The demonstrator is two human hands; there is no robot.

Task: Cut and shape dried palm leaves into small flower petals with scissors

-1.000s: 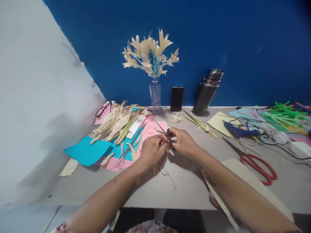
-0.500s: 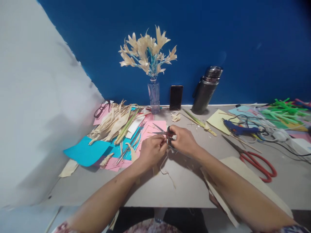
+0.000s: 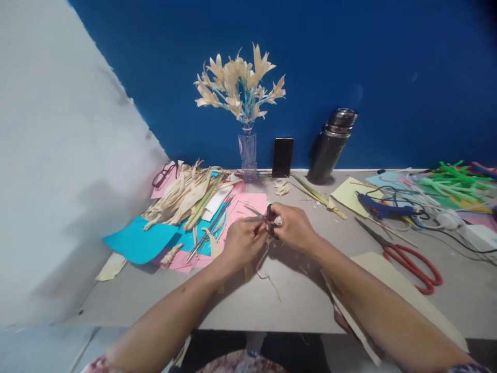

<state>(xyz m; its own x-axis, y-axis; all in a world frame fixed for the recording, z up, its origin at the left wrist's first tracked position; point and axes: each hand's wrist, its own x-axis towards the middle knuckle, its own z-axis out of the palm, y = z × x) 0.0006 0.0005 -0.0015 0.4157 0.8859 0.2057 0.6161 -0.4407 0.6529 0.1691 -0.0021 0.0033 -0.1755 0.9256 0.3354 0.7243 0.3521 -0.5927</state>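
Observation:
In my right hand [image 3: 289,223] is a small pair of scissors [image 3: 254,213] with dark handles, its blades pointing left and slightly apart. My left hand [image 3: 244,239] is closed right beside the blades, fingers pinched together. What it pinches is mostly hidden; a thin pale strand [image 3: 261,267] hangs below the fingers onto the table. Both hands meet over the middle of the table, at the edge of a pink sheet [image 3: 254,199]. Dried corn husks [image 3: 182,194] lie in a heap to the left, with thin metal wires [image 3: 205,233] beside them.
A plastic bottle [image 3: 247,155] holding husk flowers [image 3: 236,85], a phone [image 3: 283,157] and a flask [image 3: 332,147] stand along the blue wall. To the right lie red-handled scissors [image 3: 413,264], a blue glue gun [image 3: 384,206] with cables, and green pipe cleaners [image 3: 454,178]. Blue paper [image 3: 140,241] lies left.
The small scissors have shifted slightly, and their blades now sit closer together over the left fingers. The whole view has moved a little; other things stay in place.

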